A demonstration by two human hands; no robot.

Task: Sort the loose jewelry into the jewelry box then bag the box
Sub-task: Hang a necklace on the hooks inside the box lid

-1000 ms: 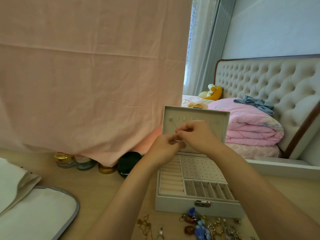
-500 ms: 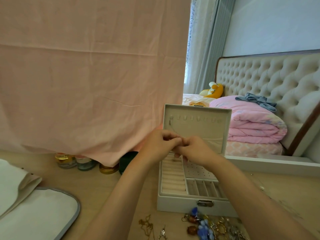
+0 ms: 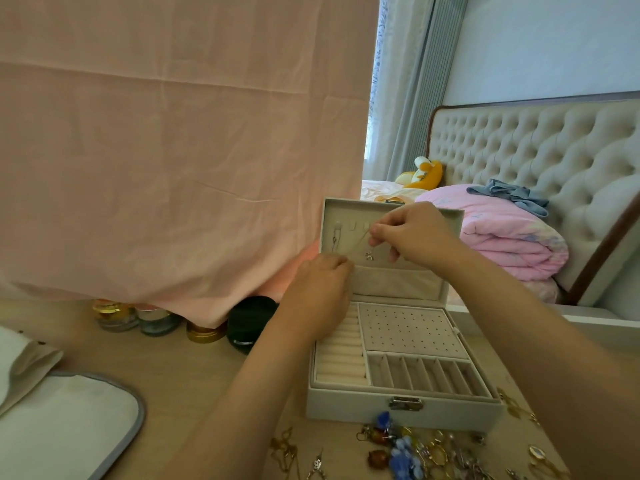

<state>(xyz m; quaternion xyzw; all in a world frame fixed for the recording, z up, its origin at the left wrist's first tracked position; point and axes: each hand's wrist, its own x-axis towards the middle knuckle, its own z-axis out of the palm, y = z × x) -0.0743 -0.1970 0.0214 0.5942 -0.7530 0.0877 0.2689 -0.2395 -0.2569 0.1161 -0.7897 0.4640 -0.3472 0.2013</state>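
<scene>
Before the raised lid [image 3: 398, 284] of the jewelry box [image 3: 346, 407], right hand [image 3: 414, 233] pinches a thin necklace [image 3: 358, 245]; left hand [image 3: 318, 292], fingers curled, pinches its lower end.

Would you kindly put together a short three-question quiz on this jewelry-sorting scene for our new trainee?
1. True or false: the lid of the jewelry box is shut.
2. Where does the loose jewelry lie? A: on the table, in front of the box. B: in the box's slotted compartments. C: on the bed.
3. Fill in: the left hand and the right hand both pinch a thin ___ in front of the lid.
Key: 1 false; 2 A; 3 chain.
</scene>
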